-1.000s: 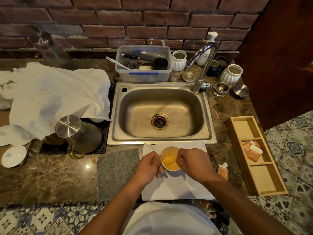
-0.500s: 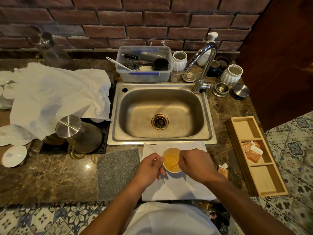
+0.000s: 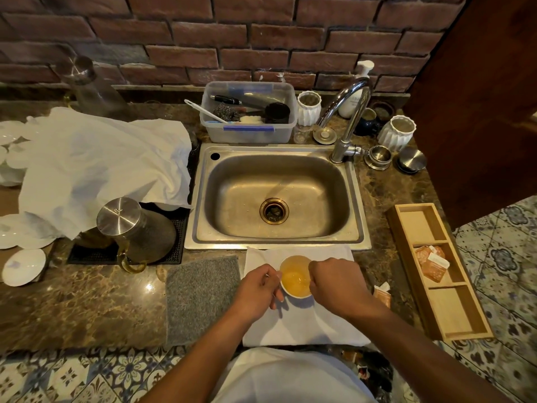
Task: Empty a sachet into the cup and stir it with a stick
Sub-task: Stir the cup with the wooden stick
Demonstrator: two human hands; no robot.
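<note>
Barely anything has shifted — left hand (image 3: 255, 289) still pinches the cup (image 3: 295, 277), right hand (image 3: 334, 282) curled, stick hidden — hard stirring could slop it.

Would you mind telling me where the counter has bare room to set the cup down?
Bare marble lies between the black mat and grey pad. The strip between sink and wooden tray is narrow. Behind the sink is crowded.

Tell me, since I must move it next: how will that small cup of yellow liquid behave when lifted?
The cup looks nearly full, so tilting would probably spill. It seems ceramic, likely fragile. Sitting on the white cloth, it may drag if pushed.
</note>
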